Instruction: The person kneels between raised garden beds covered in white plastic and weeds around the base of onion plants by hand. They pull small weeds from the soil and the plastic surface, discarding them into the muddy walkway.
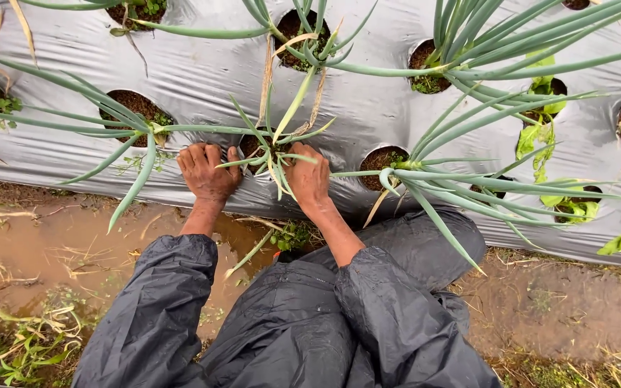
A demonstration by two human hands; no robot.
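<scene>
Hands: two, either side of one planting hole [264, 147], near edge of the plastic sheet [368, 100].
Left hand [208, 172]: fingers curled against the sheet, grasping nothing visible.
Right hand [307, 176]: fingers in the onion plant [278, 154]; grip cannot be told.
Holes visible: about twelve.
Puddle [30, 244]: one, near left.

Head camera looks steeply down (close range) at the mulched bed [368, 108].

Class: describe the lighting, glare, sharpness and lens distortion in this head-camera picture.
Head view: soft, even daylight with no hard shadows; pale sheen on the wet plastic sheet; both hands sharp; muddy puddle reflects dully; leaves bend slightly near the frame edges.
</scene>
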